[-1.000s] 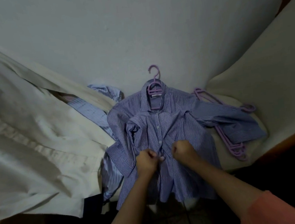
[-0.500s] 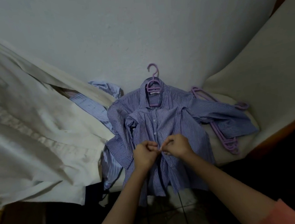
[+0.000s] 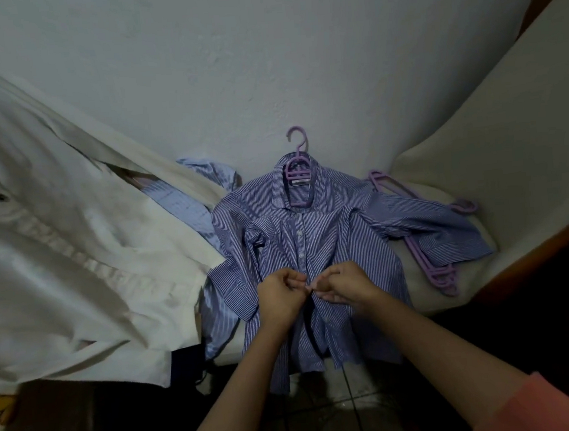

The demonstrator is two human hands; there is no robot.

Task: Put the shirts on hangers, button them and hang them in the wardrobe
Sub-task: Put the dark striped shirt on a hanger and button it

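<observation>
Sprawling at nine o'clock, a white sheet (image 3: 57,269) dwarfs the striped shirt (image 3: 313,240) lying centre on its purple hanger (image 3: 297,166); spare hangers (image 3: 432,264) sit at three o'clock. Left hand (image 3: 280,296) and right hand (image 3: 346,287) both pinch the shirt's placket at six o'clock.

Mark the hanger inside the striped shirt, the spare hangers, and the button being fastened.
Hanger (image 3: 298,142), head view: on its hook above the collar.
Spare hangers (image 3: 434,267), head view: on the stacked purple arms right of the shirt.
Button (image 3: 309,286), head view: between both hands' fingertips; barely visible.
</observation>
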